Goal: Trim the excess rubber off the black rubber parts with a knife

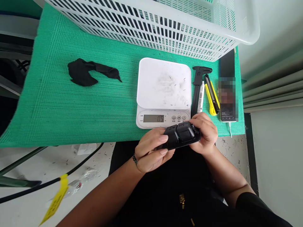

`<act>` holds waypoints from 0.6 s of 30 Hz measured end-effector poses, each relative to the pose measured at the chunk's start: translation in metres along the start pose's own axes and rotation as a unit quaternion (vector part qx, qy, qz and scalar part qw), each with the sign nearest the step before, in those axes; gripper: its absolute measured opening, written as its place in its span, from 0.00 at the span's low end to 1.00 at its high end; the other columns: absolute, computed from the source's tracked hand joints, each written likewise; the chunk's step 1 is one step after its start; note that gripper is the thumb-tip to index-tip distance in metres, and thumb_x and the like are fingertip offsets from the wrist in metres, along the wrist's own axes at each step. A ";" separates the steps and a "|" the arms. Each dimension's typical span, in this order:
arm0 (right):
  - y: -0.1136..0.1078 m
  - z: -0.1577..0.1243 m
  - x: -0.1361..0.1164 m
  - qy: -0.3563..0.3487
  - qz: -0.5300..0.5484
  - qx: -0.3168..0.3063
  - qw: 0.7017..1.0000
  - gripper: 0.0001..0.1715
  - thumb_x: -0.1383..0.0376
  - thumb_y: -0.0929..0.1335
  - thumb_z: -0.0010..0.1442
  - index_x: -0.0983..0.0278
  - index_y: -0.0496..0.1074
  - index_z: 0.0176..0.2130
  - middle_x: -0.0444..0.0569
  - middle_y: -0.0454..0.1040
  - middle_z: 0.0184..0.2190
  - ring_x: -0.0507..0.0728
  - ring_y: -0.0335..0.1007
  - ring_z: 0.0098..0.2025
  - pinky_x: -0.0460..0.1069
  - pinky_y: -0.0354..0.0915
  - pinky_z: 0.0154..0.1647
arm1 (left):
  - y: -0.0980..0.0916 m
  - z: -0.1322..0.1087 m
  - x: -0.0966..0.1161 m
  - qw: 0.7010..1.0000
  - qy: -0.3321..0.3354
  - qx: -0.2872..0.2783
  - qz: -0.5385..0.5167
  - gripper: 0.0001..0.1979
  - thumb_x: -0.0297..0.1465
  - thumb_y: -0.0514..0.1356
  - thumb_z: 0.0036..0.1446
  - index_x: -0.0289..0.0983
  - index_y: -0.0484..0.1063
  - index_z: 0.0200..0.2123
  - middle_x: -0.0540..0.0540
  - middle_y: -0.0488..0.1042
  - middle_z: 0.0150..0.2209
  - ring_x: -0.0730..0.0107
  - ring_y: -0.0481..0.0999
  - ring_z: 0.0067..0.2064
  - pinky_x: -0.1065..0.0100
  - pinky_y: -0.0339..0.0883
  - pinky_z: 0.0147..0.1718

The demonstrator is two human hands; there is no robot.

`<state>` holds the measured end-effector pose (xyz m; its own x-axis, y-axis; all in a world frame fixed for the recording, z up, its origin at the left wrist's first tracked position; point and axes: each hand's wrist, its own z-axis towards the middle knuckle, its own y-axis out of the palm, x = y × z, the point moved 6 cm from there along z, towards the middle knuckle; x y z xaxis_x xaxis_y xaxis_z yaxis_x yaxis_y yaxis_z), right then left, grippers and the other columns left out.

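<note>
A black moulded plastic part (pixel 182 134) with raised blocks and a flat rim is held up just in front of the table edge. My left hand (pixel 152 148) pinches its left end between thumb and fingers. Around its right end my right hand (pixel 204 130) is closed, with the thumb on top. The part is tilted, and its underside is hidden. Right behind it lies a white digital scale (pixel 164 85), its pan marked with dark smudges and small black crumbs; the display seems to read 0.9.
A white slatted basket (pixel 151 26) spans the back. Right of the scale lie a black caliper (pixel 198 78), a white marker pen (pixel 200 99), a yellow utility knife (pixel 211 96) and a phone (pixel 228 101) on a cable. Black cloth (pixel 82 72) lies left on the green mesh cover (pixel 106 110).
</note>
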<state>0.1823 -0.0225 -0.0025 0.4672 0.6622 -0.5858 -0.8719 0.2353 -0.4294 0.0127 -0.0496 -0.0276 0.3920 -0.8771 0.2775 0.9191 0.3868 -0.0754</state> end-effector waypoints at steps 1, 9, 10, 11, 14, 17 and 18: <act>0.000 0.000 0.000 0.000 0.001 0.000 1.000 0.11 0.70 0.68 0.61 0.61 0.75 0.44 0.45 0.72 0.26 0.58 0.70 0.30 0.53 0.68 0.30 | 0.000 0.000 0.000 1.000 -0.002 0.000 -0.001 0.18 0.18 0.68 0.57 0.39 0.61 0.33 0.46 0.76 0.53 0.77 0.81 0.37 0.75 0.83 0.31; -0.001 -0.001 0.000 -0.001 0.007 0.001 1.000 0.12 0.69 0.68 0.61 0.60 0.76 0.45 0.45 0.72 0.26 0.58 0.71 0.30 0.54 0.68 0.30 | -0.001 -0.002 -0.003 1.000 -0.001 -0.005 0.002 0.19 0.20 0.70 0.57 0.41 0.61 0.34 0.49 0.76 0.53 0.76 0.79 0.34 0.74 0.76 0.20; -0.001 -0.001 0.000 -0.001 0.007 0.000 1.000 0.12 0.69 0.68 0.61 0.60 0.76 0.45 0.46 0.72 0.26 0.59 0.71 0.30 0.54 0.68 0.30 | -0.001 -0.001 -0.003 1.000 -0.004 -0.001 -0.002 0.19 0.20 0.69 0.57 0.41 0.60 0.34 0.49 0.76 0.54 0.77 0.79 0.33 0.74 0.75 0.20; 0.000 -0.001 0.000 -0.001 0.007 -0.002 1.000 0.12 0.69 0.68 0.61 0.60 0.76 0.46 0.46 0.72 0.26 0.59 0.71 0.30 0.54 0.68 0.30 | -0.001 0.000 -0.003 1.000 -0.006 0.002 -0.007 0.19 0.19 0.69 0.57 0.41 0.59 0.33 0.49 0.76 0.54 0.77 0.79 0.33 0.74 0.76 0.20; 0.000 0.000 0.000 -0.003 0.007 -0.003 1.000 0.12 0.69 0.68 0.61 0.61 0.76 0.45 0.46 0.72 0.26 0.58 0.71 0.30 0.54 0.69 0.30 | 0.000 0.002 -0.002 1.000 -0.006 -0.016 -0.017 0.20 0.18 0.69 0.56 0.41 0.59 0.33 0.49 0.76 0.55 0.76 0.80 0.34 0.73 0.77 0.20; 0.000 0.000 0.000 -0.004 0.003 -0.003 1.000 0.12 0.70 0.68 0.61 0.61 0.75 0.45 0.46 0.72 0.26 0.58 0.71 0.30 0.54 0.69 0.30 | -0.001 0.002 0.000 0.999 -0.010 -0.031 -0.019 0.20 0.18 0.68 0.57 0.40 0.58 0.33 0.49 0.75 0.54 0.77 0.80 0.35 0.75 0.76 0.19; 0.000 0.000 0.000 -0.003 0.002 -0.003 1.000 0.12 0.70 0.68 0.61 0.61 0.75 0.45 0.46 0.72 0.26 0.58 0.71 0.30 0.54 0.69 0.30 | -0.002 0.001 0.000 0.999 -0.014 -0.031 -0.019 0.20 0.18 0.68 0.57 0.40 0.58 0.33 0.48 0.75 0.53 0.78 0.80 0.34 0.75 0.76 0.19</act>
<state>0.1822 -0.0226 -0.0021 0.4624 0.6680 -0.5830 -0.8730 0.2279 -0.4312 0.0112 -0.0503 -0.0264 0.3561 -0.8824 0.3076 0.9344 0.3341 -0.1232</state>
